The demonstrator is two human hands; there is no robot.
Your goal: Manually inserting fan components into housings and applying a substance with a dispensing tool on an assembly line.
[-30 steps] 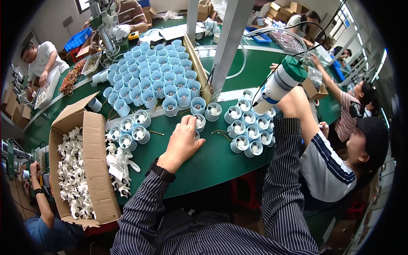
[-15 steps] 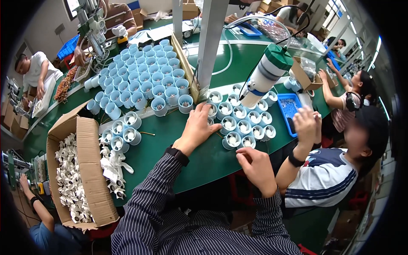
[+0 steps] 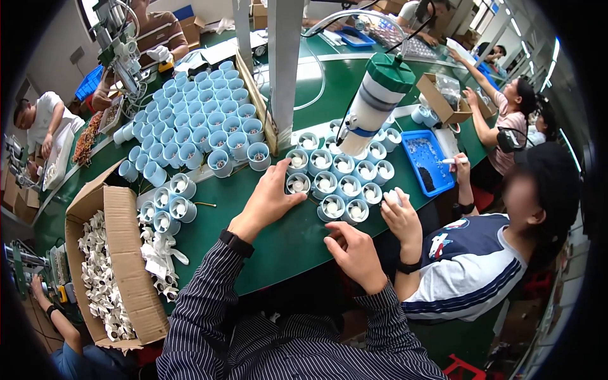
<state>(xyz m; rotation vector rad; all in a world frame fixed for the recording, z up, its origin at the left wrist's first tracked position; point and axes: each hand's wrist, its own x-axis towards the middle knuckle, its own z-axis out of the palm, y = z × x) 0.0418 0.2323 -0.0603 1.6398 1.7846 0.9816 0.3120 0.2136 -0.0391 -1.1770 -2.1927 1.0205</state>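
Observation:
My left hand [image 3: 267, 197] is spread open at the left edge of a cluster of light blue cups with white fan blades inside. Its thumb and forefinger lie on either side of one fan cup [image 3: 297, 184], touching or nearly touching it. My right hand [image 3: 358, 254] hovers just in front of the nearest cups, fingers loosely bent and thumb apart, with nothing visible in it. One near fan cup [image 3: 356, 211] stands just beyond its fingertips. A smaller group of fan cups [image 3: 182, 209] sits to the left, beside the cardboard box.
White fan blades fill a cardboard box [image 3: 137, 272]; white gloves [image 3: 163, 256] lie beside it. Many blue cups [image 3: 199, 120] stand behind. A green-topped cylinder [image 3: 373, 101] hangs over the cluster. A co-worker [image 3: 475, 266] at right holds a white part and a pen-like tool by a blue tray [image 3: 437, 180].
The view has shifted. My left hand has drawn back slightly, showing more of the fan cup beside it. The co-worker's hands have parted, one toward the cups, the other over the blue tray.

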